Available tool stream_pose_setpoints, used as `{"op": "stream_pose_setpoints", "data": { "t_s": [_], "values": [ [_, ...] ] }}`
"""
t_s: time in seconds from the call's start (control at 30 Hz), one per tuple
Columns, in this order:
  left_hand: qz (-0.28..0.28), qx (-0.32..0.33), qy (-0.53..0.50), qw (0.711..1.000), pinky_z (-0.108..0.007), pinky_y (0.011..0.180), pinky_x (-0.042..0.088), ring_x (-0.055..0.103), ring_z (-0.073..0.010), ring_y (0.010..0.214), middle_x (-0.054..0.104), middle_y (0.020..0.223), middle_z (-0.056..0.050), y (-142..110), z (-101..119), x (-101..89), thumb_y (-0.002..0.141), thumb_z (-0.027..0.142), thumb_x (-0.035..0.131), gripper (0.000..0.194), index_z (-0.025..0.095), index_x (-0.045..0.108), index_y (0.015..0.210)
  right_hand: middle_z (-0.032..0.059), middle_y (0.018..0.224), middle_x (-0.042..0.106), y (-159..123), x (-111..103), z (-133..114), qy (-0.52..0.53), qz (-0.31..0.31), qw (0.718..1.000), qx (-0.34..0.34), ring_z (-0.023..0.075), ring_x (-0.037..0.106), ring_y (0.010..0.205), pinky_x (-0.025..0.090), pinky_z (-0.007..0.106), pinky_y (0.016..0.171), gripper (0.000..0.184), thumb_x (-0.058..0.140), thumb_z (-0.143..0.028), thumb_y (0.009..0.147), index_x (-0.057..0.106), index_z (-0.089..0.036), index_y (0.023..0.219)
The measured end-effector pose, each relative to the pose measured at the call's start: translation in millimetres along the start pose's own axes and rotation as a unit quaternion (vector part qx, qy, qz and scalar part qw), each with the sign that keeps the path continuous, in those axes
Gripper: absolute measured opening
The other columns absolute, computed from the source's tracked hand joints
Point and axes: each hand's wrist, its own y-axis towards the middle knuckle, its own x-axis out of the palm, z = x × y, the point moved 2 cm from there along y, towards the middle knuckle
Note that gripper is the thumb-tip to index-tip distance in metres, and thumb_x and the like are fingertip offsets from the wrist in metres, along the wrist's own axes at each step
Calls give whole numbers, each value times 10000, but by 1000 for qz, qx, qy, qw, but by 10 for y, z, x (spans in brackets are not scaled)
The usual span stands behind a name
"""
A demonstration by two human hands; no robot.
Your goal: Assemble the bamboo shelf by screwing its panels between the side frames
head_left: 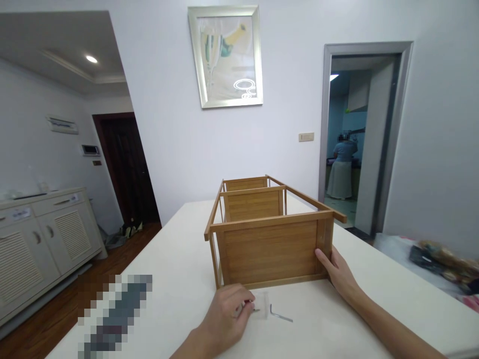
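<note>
A wooden shelf rack (269, 249) lies on its side on the white table, its panels one behind another away from me. My right hand (339, 273) grips the right end of the nearest panel, thumb on its face and fingers behind the edge. Below the rack's near left corner, my left hand (231, 313) is closed in a pinch. A thin metal piece that looks like a screw (256, 310) pokes out at its fingertips. Under and beside those fingers is a small clear plastic box (265, 305), partly hidden. An L-shaped hex key (280, 315) lies just right of the box.
The white table (179, 249) reaches to the wall. A blurred-out dark object (119, 314) lies at its left edge. Bags and other items (441, 264) are heaped at the right. A person (342, 164) stands beyond the doorway. A white cabinet (48, 234) is at left.
</note>
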Motion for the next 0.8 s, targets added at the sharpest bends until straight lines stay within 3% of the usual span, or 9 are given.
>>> {"op": "stream_pose_setpoints", "data": {
  "t_s": [0.1,0.17,0.23,0.3,0.43,0.53,0.6,0.7,0.8],
  "values": [
    [154,-38,3,987,-281,582,474,571,-153,578,675,694,-42,2,-76,-239,859,255,566,125,211,682,849,80,1056,639,-25,-28,-26,-34,29,999,6,278,597,981,490,419,849,437,487,-612,839,497,-244,1075],
    [252,-87,-6,964,-280,596,487,580,-157,597,678,707,-31,-3,-139,-425,842,291,602,109,209,672,854,85,1019,605,-60,-85,-72,-68,103,992,-33,260,591,888,504,405,741,430,485,-587,850,479,-221,1075],
    [329,-134,-42,934,-282,633,502,605,-165,659,698,779,-38,3,-187,-593,832,327,621,139,200,657,878,101,1008,559,-124,-137,-172,-124,203,962,-132,268,563,893,493,429,739,419,514,-539,852,478,-183,1069],
    [383,-174,-91,903,-277,634,505,602,-156,664,712,844,-49,33,-207,-724,828,364,629,190,192,641,907,106,989,534,-215,-113,-337,-186,260,909,-267,287,534,946,473,473,797,362,575,-454,846,493,-165,1048],
    [414,-224,-160,868,-253,604,488,557,-122,615,715,887,-50,209,-185,-878,809,412,648,252,184,636,915,96,1002,522,-353,248,-855,-191,198,840,-467,249,535,944,503,419,765,310,634,-211,832,493,-174,1106],
    [423,-213,-206,857,-246,643,484,563,-117,662,696,889,-39,425,-164,-950,805,405,656,249,179,641,909,106,1078,536,-344,691,-1386,-188,165,796,-551,260,525,1033,475,487,893,381,617,-103,811,489,-181,1161],
    [438,-190,-249,842,-242,657,477,560,-113,685,676,875,-29,577,-159,-986,806,392,656,239,175,640,906,115,1131,563,-276,988,-1741,-182,131,783,-580,255,524,1075,434,504,964,394,571,-69,817,483,-176,1186],
    [457,-167,-294,823,-243,675,474,568,-115,724,664,907,-31,753,-163,-996,802,386,662,235,172,630,894,140,1098,619,-115,1314,-2168,-219,74,815,-531,254,550,1044,397,477,972,310,477,-77,857,514,-122,1162],
    [469,-162,-305,813,-255,720,476,587,-130,784,661,959,-40,816,-187,-944,802,398,663,247,171,623,892,108,923,655,35,1440,-2387,-300,-57,863,-403,225,593,851,429,363,772,174,426,-140,895,581,-143,975]
  ]
}}
